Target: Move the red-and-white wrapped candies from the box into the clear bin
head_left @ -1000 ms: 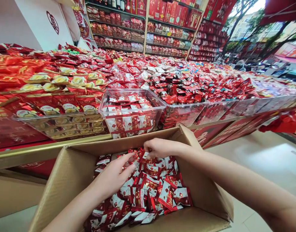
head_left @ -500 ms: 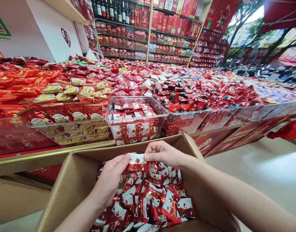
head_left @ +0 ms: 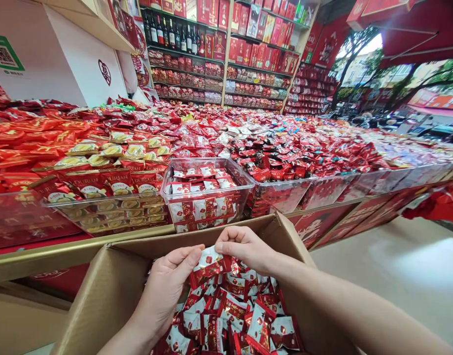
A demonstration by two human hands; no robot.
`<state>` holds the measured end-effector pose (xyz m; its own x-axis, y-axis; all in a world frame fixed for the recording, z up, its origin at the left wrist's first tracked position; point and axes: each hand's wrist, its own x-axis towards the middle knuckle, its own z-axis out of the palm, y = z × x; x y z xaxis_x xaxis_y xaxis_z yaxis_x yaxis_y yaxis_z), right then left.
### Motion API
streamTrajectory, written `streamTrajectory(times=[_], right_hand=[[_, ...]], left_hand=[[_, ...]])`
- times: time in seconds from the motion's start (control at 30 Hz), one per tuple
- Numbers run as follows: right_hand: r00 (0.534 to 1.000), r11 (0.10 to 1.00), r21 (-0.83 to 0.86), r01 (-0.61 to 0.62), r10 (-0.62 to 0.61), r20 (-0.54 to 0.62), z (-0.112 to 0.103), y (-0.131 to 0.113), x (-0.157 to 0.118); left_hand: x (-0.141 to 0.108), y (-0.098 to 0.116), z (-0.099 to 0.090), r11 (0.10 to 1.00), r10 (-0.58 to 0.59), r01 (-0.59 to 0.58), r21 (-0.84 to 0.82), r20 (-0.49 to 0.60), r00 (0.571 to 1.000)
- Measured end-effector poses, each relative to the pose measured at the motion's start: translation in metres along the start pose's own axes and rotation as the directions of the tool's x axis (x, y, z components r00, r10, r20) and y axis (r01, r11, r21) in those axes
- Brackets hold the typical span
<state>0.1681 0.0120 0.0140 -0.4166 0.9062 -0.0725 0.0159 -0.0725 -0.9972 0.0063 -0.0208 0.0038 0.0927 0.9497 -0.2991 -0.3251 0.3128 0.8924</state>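
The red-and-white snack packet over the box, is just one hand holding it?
No, the left hand and the right hand both pinch the red-and-white snack packet over the cardboard box.

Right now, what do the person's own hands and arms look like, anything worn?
The bare left hand and bare right hand wear no gloves, and no rings show on the visible fingers. The bare left forearm and right forearm show no sleeve, watch or bracelet.
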Motion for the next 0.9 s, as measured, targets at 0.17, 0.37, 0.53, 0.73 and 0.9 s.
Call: streamTrajectory(times=[0.17,0.37,0.53,0.73,0.9], right_hand=[[0.997,0.997,0.008,0.073,-0.073,0.031,0.003,0.003,0.0],[0.992,0.973,-0.197,0.123,-0.119,0.033,-0.001,-0.002,-0.007],[0.996,0.973,-0.213,0.093,-0.089,0.027,-0.003,-0.013,-0.013],[0.998,0.996,0.073,0.052,-0.049,-0.05,0.001,-0.013,-0.015],[0.995,0.994,0.052,0.093,-0.091,-0.047,0.003,-0.015,-0.015]], left_hand=[[0.0,-0.002,-0.003,0.997,0.076,-0.076,-0.007,-0.039,0.996],[0.005,-0.002,-0.012,0.976,0.152,-0.155,0.15,0.035,0.988],[0.004,0.006,-0.003,0.968,0.101,-0.139,0.211,0.183,0.978],[-0.005,0.006,0.01,0.998,0.055,-0.057,0.012,0.14,0.989],[-0.009,0.004,0.012,0.996,0.071,-0.064,-0.061,0.117,0.991]])
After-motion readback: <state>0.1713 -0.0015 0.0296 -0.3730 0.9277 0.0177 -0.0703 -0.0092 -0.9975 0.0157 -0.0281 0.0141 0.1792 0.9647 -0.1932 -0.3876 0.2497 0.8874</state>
